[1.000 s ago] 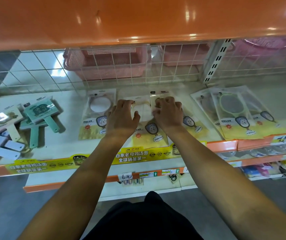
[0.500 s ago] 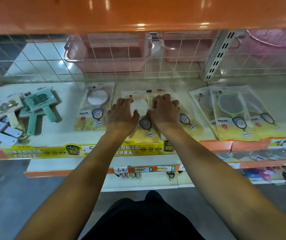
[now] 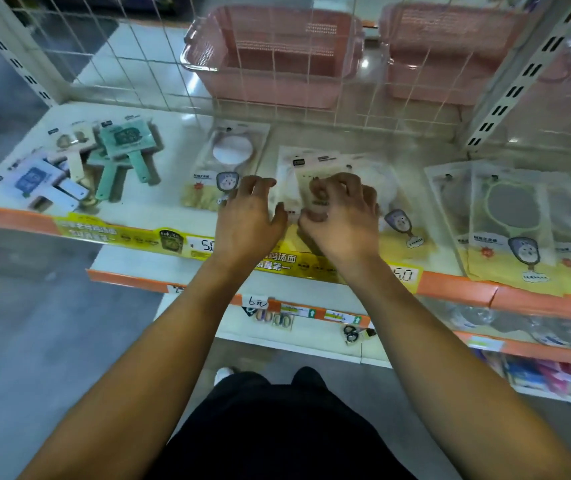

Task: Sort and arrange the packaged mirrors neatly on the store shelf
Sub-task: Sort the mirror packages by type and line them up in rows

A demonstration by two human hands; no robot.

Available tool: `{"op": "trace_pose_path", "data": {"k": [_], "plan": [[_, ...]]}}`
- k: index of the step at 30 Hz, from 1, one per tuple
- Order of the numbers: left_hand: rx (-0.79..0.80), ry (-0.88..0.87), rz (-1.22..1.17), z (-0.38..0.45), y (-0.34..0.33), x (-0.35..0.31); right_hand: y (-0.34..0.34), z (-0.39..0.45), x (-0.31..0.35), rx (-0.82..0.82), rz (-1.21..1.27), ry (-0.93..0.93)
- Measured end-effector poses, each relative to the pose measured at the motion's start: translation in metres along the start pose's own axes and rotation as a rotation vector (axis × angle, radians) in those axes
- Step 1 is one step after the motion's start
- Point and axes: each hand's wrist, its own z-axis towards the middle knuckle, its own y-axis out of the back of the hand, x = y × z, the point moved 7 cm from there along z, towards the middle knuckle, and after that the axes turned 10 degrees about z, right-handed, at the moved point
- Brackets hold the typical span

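The right hand [image 3: 337,216] pinches the top mirror packet [image 3: 315,174] of the pile beneath it; the left hand [image 3: 249,216] hovers loosely spread just beside. Light, slippery film over fragile glass: best gripped by edges.

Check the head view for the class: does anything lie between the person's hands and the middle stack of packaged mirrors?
Nothing visible does. The left hand and right hand are already over the middle stack of packaged mirrors on the shelf, with their fingers curled at the top packet.
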Motion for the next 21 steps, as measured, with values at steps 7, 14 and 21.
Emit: {"op": "trace_pose_path", "data": {"k": [7, 14, 21], "plan": [[-0.102, 0.120, 0.035, -0.010, 0.038, 0.067, -0.028, 0.007, 0.071, 0.008, 0.044, 0.142], [-0.178, 0.216, 0.055, -0.024, 0.068, 0.167, -0.096, 0.013, 0.159, 0.105, 0.092, 0.233], [-0.181, 0.270, 0.026, -0.029, 0.092, 0.283, -0.173, 0.017, 0.246, 0.137, 0.036, 0.248]]}}
